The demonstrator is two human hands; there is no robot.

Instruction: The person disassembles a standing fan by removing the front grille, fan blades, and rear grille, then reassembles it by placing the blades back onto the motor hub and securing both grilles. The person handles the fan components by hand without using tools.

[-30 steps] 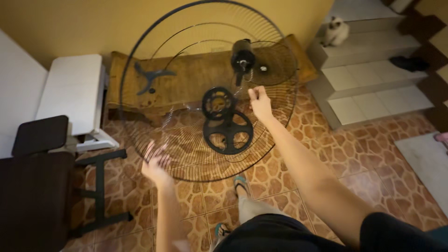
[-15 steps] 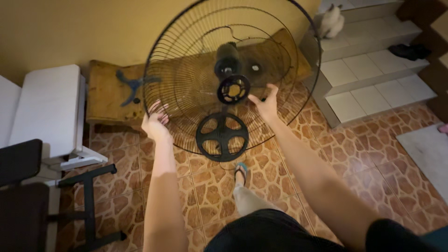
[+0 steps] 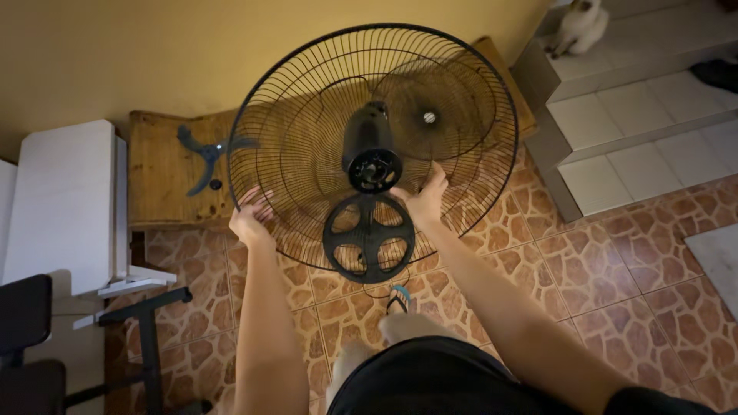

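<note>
since the last frame the wire fan guard (image 3: 307, 115) has dropped level around the motor (image 3: 369, 154), left hand (image 3: 252, 215) gripping its rim, right hand (image 3: 421, 201) curled on wires near the hub; a slip could tip the stand.

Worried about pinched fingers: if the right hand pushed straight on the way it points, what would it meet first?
Probably the black motor housing of the fan: the right hand already grips the wire guard beside it, fingers toward the hub. Depth is unclear.

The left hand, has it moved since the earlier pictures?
Yes. The left hand has gone from over the floor tiles up to the wire guard, near the wooden bench.
</note>
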